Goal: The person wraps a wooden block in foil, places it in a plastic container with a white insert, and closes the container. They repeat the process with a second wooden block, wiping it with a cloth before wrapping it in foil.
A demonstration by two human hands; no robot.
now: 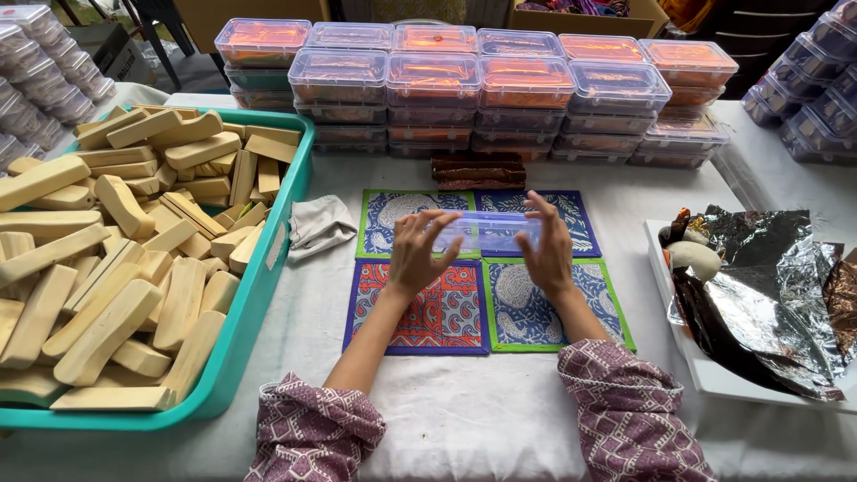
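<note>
Clear box [489,231] held level above patterned mats [420,308], long axis left to right; left hand [418,253] and right hand [546,250] pressing opposite ends, fingers spread.

Clear rectangular lidded box [489,230]: held over the patterned mats [486,268], between both hands. Stacked clear boxes with orange contents [478,85]: ranged in rows behind the mats. Clear boxes with dark contents [808,80]: piled far right of the mats. More clear boxes [45,54]: piled far left behind them. Brown wrapped bars [478,171]: laid just behind the mats.
</note>
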